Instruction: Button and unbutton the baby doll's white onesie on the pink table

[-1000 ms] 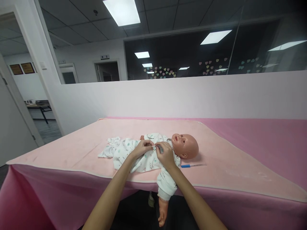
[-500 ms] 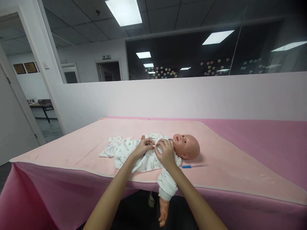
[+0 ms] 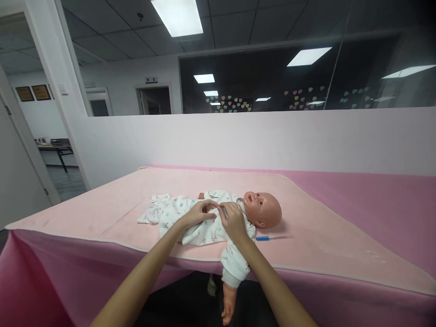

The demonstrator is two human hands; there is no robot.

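Note:
A baby doll lies on its back with its head to the right, dressed in a white printed baby gown. Its near arm hangs over the table's front edge in a white sleeve. My left hand is curled over the chest of the gown, fingertips at the fabric and thumb a little lower. Facing it, my right hand pinches the gown's front just below the neck. The fingertips of both hands nearly meet, and they hide the bit of cloth between them.
A thin clear stick with a blue end lies beside the doll's head. The peach cloth covers a pink-draped table. Behind stands a white half wall with glass above; a door is at the left.
My left hand has flattened a little, its thumb dropping away from its fingertips. My right hand stays at the chest. The view has shifted slightly.

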